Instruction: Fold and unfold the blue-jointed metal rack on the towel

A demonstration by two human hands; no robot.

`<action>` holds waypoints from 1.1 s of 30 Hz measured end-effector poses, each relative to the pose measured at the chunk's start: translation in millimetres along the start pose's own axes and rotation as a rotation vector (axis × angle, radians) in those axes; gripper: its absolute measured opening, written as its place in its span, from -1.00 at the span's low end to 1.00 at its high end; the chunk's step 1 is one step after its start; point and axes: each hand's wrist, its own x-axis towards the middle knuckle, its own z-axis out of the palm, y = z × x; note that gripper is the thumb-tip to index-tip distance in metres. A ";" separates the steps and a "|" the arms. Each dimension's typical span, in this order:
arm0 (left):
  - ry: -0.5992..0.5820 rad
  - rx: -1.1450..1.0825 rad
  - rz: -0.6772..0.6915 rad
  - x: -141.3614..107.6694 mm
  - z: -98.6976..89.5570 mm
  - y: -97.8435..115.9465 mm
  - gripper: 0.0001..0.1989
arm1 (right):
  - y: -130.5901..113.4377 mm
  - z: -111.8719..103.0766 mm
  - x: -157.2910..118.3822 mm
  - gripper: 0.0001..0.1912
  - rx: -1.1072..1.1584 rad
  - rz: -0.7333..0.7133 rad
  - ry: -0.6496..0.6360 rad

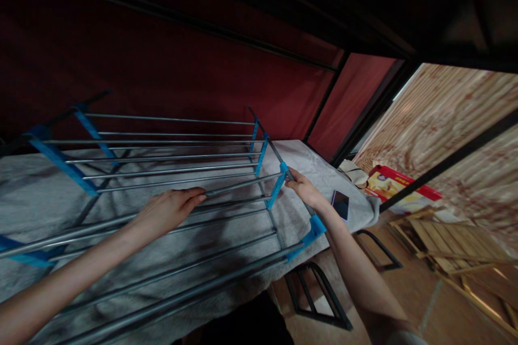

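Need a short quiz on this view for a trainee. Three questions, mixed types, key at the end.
1. True or false: the phone lies on the grey cloth.
2. Multiple choice. What colour are the connectors on the metal rack?
a) red
b) blue
c) yellow
3. Short answer: the left hand has its fingers on a rod of the rack. Which hand is nearer the phone?

Key: 1 true; 2 b; 3 the right hand.
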 end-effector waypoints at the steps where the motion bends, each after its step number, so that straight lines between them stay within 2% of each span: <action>1: -0.004 -0.006 -0.002 0.5 -1.5 0.9 -0.35 | 0.3 0.0 0.1 -0.46 0.000 0.001 0.003; 5: -0.012 -0.026 0.001 3.1 -4.7 1.1 -0.31 | 2.9 -1.1 0.4 -0.47 0.003 0.005 -0.003; 11: -0.005 -0.096 0.011 6.7 1.8 -7.8 -0.29 | 1.5 -1.5 -0.6 -0.50 0.011 0.002 0.003; 17: -0.034 -0.069 0.015 5.7 4.5 -6.2 -0.29 | -0.9 -1.2 -1.3 -0.46 -0.003 0.024 0.010; 26: -0.018 -0.070 0.028 5.2 9.8 -7.0 -0.30 | 2.7 -1.8 -0.8 -0.44 0.018 -0.001 -0.002; 33: -0.016 -0.027 0.040 6.8 -1.6 -1.7 -0.26 | -1.9 -2.5 -2.4 -0.45 -0.083 -0.043 -0.020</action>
